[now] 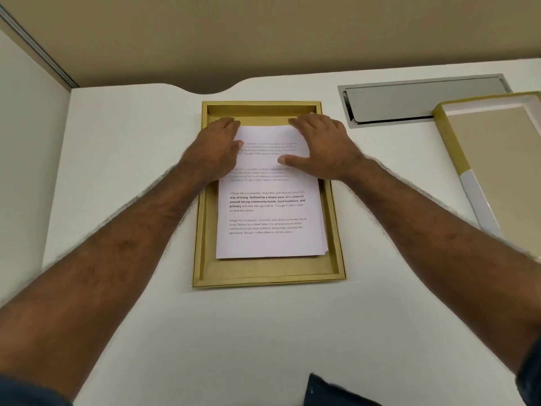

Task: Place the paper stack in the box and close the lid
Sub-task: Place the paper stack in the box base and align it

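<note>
A shallow gold box (265, 278) lies open in the middle of the white desk. A stack of white printed paper (269, 227) rests inside it, its lower sheets fanned slightly at the right edge. My left hand (218, 148) lies flat on the stack's far left corner, fingers over the paper's top edge. My right hand (322, 145) presses flat on the far right corner, thumb stretched across the text. The gold lid (497, 159) lies upside down at the right of the desk, apart from the box.
A grey metal cable flap (409, 98) is set into the white desk (131, 186) behind the lid. The desk's back edge has a curved cut-out behind the box. A partition wall stands at the left. Dark blue cloth (330, 391) shows at the bottom edge.
</note>
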